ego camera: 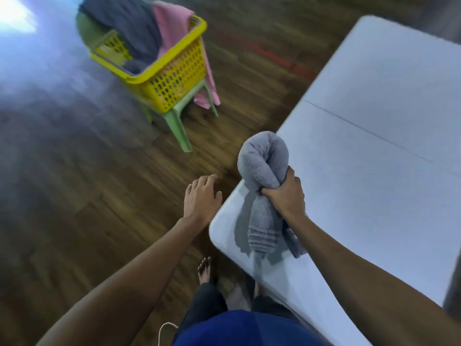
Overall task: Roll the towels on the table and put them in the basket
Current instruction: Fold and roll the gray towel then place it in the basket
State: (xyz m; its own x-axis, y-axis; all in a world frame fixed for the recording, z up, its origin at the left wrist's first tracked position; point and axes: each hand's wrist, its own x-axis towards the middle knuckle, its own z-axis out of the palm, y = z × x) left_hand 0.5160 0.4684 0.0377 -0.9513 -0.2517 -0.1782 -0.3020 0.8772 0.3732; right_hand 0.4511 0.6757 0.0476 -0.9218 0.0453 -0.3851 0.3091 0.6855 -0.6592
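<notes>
The right hand (284, 193) grips the rolled towel (262, 171) mid-length; the left hand (202, 193) hangs loose; support both ends before the basket (172, 78).

Far up and to the left of where the right hand (284, 196) grips, a pale green plastic chair (183, 136) stands on the wooden floor (74, 196), its legs splayed. Its rounded back (87, 28) shows at the far side. The dark brown planks spread left of the grip and beyond it, blurred. Above the grip and farther off, a red strip (274, 56) runs aslant across the planks. At the far upper left a bright patch of light (15, 16) glares. Below the grip and slightly left, a bare foot (204, 268) rests on the planks. Dark trousers (204, 303) and a blue shirt (249, 328) lie lower still. A thin white cord (162, 330) loops left of the shirt.
</notes>
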